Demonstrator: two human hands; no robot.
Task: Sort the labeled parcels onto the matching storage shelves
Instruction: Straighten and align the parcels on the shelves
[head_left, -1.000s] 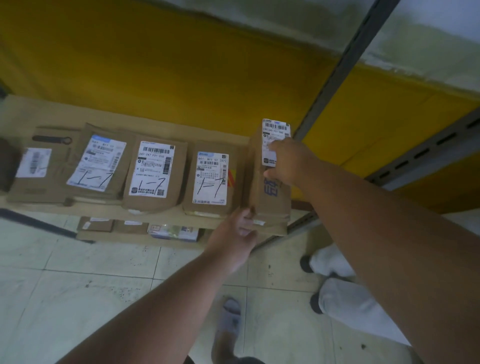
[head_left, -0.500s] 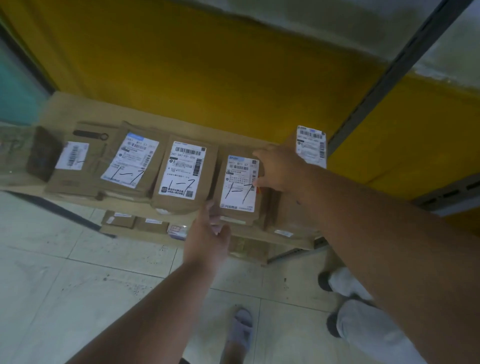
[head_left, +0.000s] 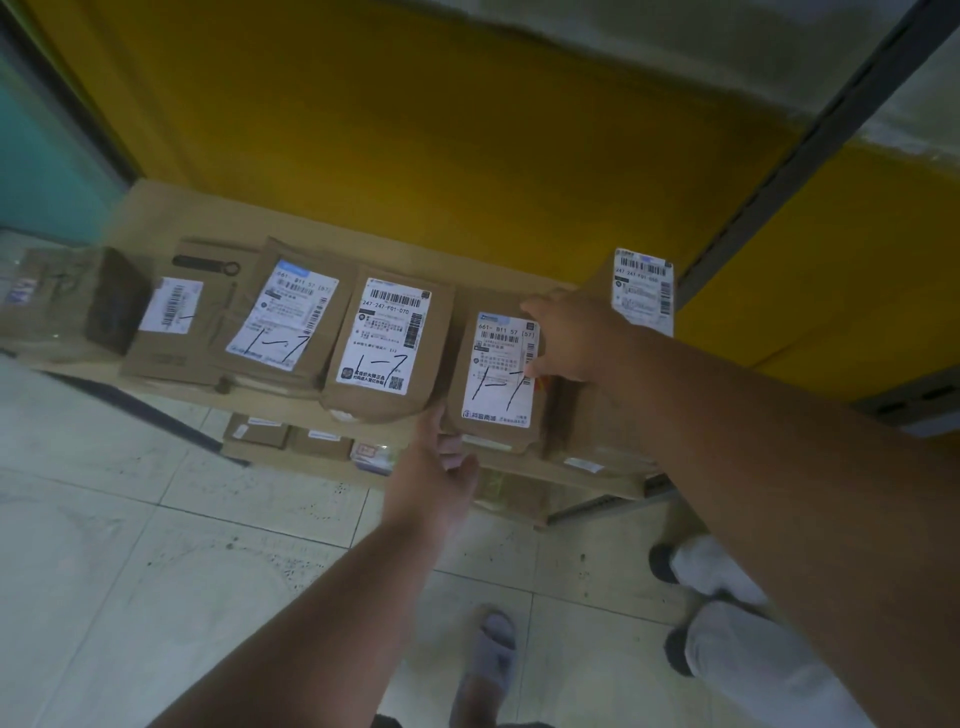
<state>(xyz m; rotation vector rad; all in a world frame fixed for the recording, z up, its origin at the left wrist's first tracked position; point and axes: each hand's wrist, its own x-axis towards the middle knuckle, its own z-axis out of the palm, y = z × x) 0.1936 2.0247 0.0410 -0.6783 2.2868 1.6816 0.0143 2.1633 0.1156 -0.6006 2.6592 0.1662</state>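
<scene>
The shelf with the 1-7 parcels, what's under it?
Under the shelf a lower board holds a few small brown parcels, near the tiled floor. The shelf board and left hand hide anything further back.

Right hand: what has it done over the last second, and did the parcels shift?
The right hand left the tall end parcel and moved left onto the neighbouring 1-7 parcel. The left hand also slid left along the shelf front edge, under that parcel. The row of parcels stayed put.

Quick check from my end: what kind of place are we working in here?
Probably a parcel pickup or storage room: labeled cardboard parcels marked 1-7 stand in a row on a low shelf, with a metal rack post beside them.
</scene>
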